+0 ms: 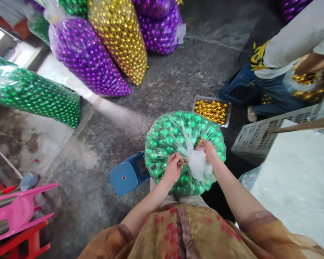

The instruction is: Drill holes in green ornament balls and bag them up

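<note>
A clear plastic bag of shiny green balls (172, 138) stands on the floor right in front of me. Its top is gathered into a white twisted neck (197, 162). My left hand (173, 167) is closed, pinching the plastic at the left side of that neck. On the right side of the gathered plastic, my right hand (208, 150) is closed too. The fingertips of both hands are partly buried in the plastic.
Big bags of purple (88, 59), gold (118, 36) and green balls (35, 95) lie on the floor ahead. A tray of gold balls (212, 110) sits past my bag. A blue stool (128, 174), pink chair (18, 208), white crate (261, 138), white table (297, 180). Another person (291, 46) crouches at right.
</note>
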Demonstrator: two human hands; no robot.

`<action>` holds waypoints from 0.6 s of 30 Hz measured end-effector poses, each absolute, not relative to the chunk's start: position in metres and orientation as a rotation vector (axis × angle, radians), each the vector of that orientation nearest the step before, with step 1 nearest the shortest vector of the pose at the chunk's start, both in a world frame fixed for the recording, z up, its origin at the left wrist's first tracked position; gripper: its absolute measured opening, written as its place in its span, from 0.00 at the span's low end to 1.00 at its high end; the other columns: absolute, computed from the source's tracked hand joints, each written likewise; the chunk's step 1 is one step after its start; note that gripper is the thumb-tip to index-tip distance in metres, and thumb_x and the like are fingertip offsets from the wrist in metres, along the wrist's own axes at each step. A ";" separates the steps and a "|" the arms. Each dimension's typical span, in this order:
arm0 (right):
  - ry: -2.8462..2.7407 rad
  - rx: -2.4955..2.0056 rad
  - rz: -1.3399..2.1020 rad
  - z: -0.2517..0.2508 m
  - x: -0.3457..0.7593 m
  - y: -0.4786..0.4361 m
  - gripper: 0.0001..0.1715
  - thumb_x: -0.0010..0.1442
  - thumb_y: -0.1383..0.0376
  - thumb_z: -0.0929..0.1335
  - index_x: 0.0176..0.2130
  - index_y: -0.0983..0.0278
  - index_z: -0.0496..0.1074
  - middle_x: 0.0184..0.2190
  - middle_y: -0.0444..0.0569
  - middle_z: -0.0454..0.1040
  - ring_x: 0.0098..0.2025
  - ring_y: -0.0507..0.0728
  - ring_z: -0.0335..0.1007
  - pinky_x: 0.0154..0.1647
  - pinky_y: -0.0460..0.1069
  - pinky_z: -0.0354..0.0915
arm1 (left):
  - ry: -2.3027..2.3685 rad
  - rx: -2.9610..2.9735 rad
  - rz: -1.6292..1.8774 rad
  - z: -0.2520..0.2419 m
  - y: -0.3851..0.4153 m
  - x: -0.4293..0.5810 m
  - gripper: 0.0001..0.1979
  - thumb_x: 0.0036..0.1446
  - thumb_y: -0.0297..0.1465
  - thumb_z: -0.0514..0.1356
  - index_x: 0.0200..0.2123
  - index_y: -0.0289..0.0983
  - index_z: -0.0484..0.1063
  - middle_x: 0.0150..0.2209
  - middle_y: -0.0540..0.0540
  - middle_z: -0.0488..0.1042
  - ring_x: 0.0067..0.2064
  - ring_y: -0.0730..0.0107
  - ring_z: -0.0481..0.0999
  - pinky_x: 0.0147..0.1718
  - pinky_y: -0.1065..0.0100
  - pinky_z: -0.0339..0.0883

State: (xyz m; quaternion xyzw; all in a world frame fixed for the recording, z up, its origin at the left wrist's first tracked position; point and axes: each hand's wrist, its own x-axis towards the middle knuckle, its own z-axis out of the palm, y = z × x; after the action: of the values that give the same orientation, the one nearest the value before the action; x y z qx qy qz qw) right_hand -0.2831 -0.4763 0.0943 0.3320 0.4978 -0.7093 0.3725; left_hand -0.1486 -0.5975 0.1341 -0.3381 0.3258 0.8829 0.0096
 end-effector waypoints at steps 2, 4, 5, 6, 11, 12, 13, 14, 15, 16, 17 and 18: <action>1.312 0.857 -1.820 0.093 -0.285 -0.478 0.28 0.62 0.48 0.64 0.24 0.60 0.48 0.15 0.36 0.46 0.16 0.47 0.43 0.14 0.43 0.53 | 1.060 -1.023 2.732 0.134 -0.599 -0.143 0.26 0.47 0.45 0.69 0.20 0.36 0.58 0.19 0.56 0.53 0.23 0.80 0.52 0.24 0.71 0.47; 1.353 0.845 -1.827 0.091 -0.286 -0.480 0.29 0.61 0.47 0.63 0.24 0.60 0.46 0.15 0.35 0.44 0.16 0.47 0.40 0.13 0.43 0.51 | 1.083 -1.005 2.713 0.134 -0.601 -0.136 0.26 0.46 0.45 0.69 0.19 0.36 0.57 0.19 0.56 0.52 0.23 0.80 0.51 0.24 0.71 0.47; 1.374 0.830 -1.828 0.090 -0.286 -0.481 0.29 0.61 0.46 0.63 0.23 0.60 0.46 0.15 0.35 0.43 0.16 0.47 0.39 0.13 0.43 0.50 | 1.088 -1.003 2.704 0.134 -0.602 -0.132 0.27 0.46 0.46 0.69 0.19 0.36 0.56 0.19 0.55 0.52 0.23 0.80 0.51 0.24 0.71 0.47; 1.392 0.810 -1.827 0.089 -0.286 -0.482 0.29 0.61 0.46 0.63 0.23 0.60 0.46 0.15 0.35 0.43 0.16 0.47 0.38 0.13 0.44 0.50 | 1.093 -1.006 2.695 0.134 -0.603 -0.129 0.27 0.46 0.46 0.69 0.19 0.36 0.56 0.19 0.55 0.52 0.23 0.80 0.51 0.24 0.71 0.48; 1.458 0.647 -1.786 0.096 -0.288 -0.480 0.29 0.60 0.44 0.63 0.22 0.59 0.47 0.15 0.35 0.43 0.17 0.47 0.39 0.15 0.46 0.51 | 1.148 -1.063 2.647 0.132 -0.609 -0.128 0.28 0.47 0.50 0.67 0.21 0.37 0.55 0.20 0.56 0.52 0.23 0.79 0.51 0.25 0.71 0.53; 1.463 0.603 -1.774 0.101 -0.290 -0.480 0.29 0.58 0.44 0.65 0.22 0.59 0.49 0.15 0.35 0.45 0.17 0.47 0.41 0.16 0.46 0.53 | 1.206 -1.074 2.623 0.131 -0.609 -0.131 0.27 0.48 0.51 0.65 0.23 0.38 0.56 0.21 0.56 0.52 0.23 0.79 0.52 0.25 0.70 0.54; 1.460 0.564 -1.768 0.107 -0.292 -0.480 0.29 0.56 0.44 0.67 0.22 0.59 0.51 0.15 0.36 0.47 0.17 0.47 0.44 0.18 0.47 0.56 | 1.278 -1.078 2.592 0.128 -0.609 -0.135 0.26 0.49 0.52 0.64 0.24 0.38 0.57 0.21 0.55 0.53 0.23 0.79 0.53 0.26 0.70 0.55; 1.463 0.508 -1.754 0.114 -0.295 -0.482 0.28 0.53 0.45 0.69 0.23 0.60 0.54 0.16 0.37 0.52 0.18 0.48 0.48 0.21 0.47 0.59 | 1.355 -1.076 2.557 0.126 -0.608 -0.139 0.24 0.50 0.52 0.63 0.26 0.38 0.59 0.21 0.55 0.54 0.24 0.78 0.55 0.26 0.70 0.56; 1.485 0.420 -1.729 0.121 -0.297 -0.485 0.27 0.51 0.45 0.71 0.24 0.60 0.58 0.18 0.38 0.57 0.20 0.48 0.53 0.25 0.47 0.62 | 1.429 -1.068 2.519 0.122 -0.606 -0.143 0.22 0.50 0.50 0.63 0.28 0.38 0.61 0.22 0.55 0.56 0.24 0.78 0.56 0.27 0.71 0.57; 1.536 0.290 -1.690 0.129 -0.299 -0.490 0.27 0.49 0.45 0.72 0.25 0.61 0.62 0.20 0.40 0.62 0.24 0.49 0.58 0.29 0.48 0.64 | 1.488 -1.049 2.484 0.119 -0.604 -0.147 0.20 0.49 0.47 0.64 0.31 0.38 0.64 0.23 0.55 0.59 0.25 0.77 0.58 0.28 0.71 0.57; 1.613 0.118 -1.634 0.136 -0.300 -0.496 0.27 0.48 0.44 0.72 0.25 0.62 0.65 0.24 0.43 0.66 0.28 0.50 0.62 0.34 0.48 0.65 | 1.525 -1.025 2.460 0.115 -0.602 -0.151 0.18 0.48 0.43 0.65 0.34 0.37 0.65 0.24 0.54 0.62 0.26 0.76 0.60 0.29 0.71 0.58; 1.699 -0.084 -1.565 0.143 -0.299 -0.503 0.27 0.48 0.43 0.72 0.25 0.63 0.67 0.28 0.45 0.68 0.32 0.52 0.64 0.38 0.49 0.65 | 1.552 -0.999 2.442 0.111 -0.599 -0.153 0.17 0.47 0.39 0.66 0.35 0.37 0.67 0.25 0.53 0.64 0.28 0.75 0.63 0.30 0.70 0.59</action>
State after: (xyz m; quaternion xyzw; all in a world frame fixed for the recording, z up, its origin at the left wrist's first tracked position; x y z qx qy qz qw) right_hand -0.2994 -0.5029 0.1433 -0.0334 0.6726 -0.6195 0.4034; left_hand -0.1534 -0.5995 0.1109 -0.3262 0.5066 0.7971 0.0403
